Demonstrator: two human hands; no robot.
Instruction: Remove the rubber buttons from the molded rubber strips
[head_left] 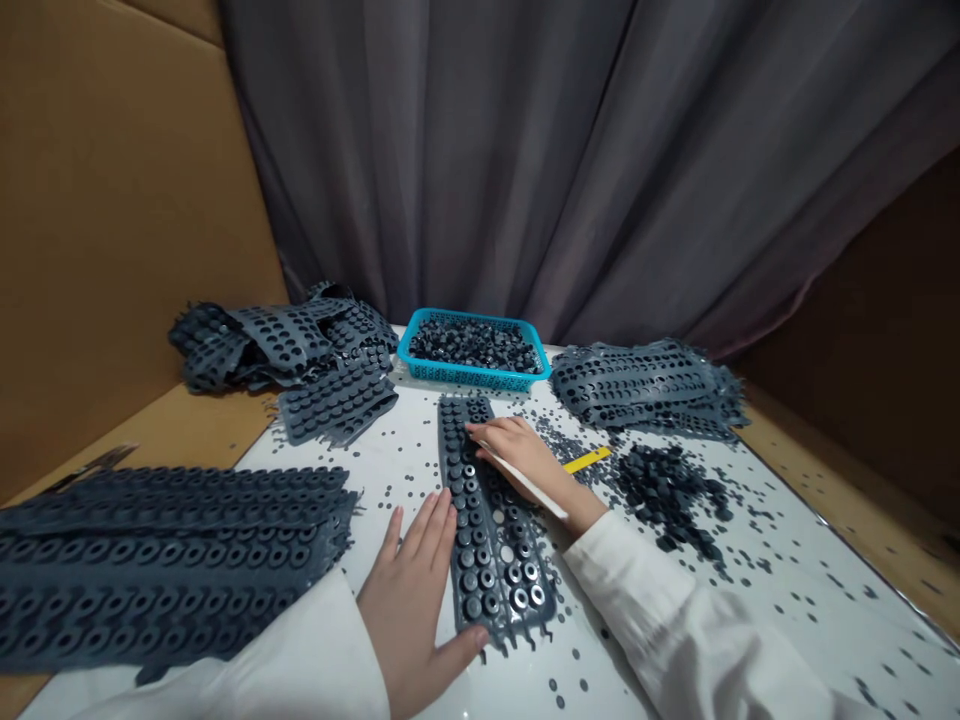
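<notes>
A dark grey moulded rubber sheet (466, 505) with rows of round, ring-like pieces lies lengthwise in front of me; several round holes in its right half show the white surface beneath. My left hand (416, 590) rests flat at the sheet's left edge, fingers stretched out, the thumb near its front end. Over the sheet's upper right part, my right hand (525, 455) is closed around a slim white stick (531, 483). The stick's working end is hidden by the fingers. Close to the right wrist lies a yellow strip (587, 460).
A blue basket (480, 376) full of small dark pieces stands at the back. Stacked sheets (150, 570) lie at left, with punched sheets (277, 340) behind and more (652, 385) at back right. Loose dark pieces form a pile (671, 500) on the right; tiny discs are scattered around.
</notes>
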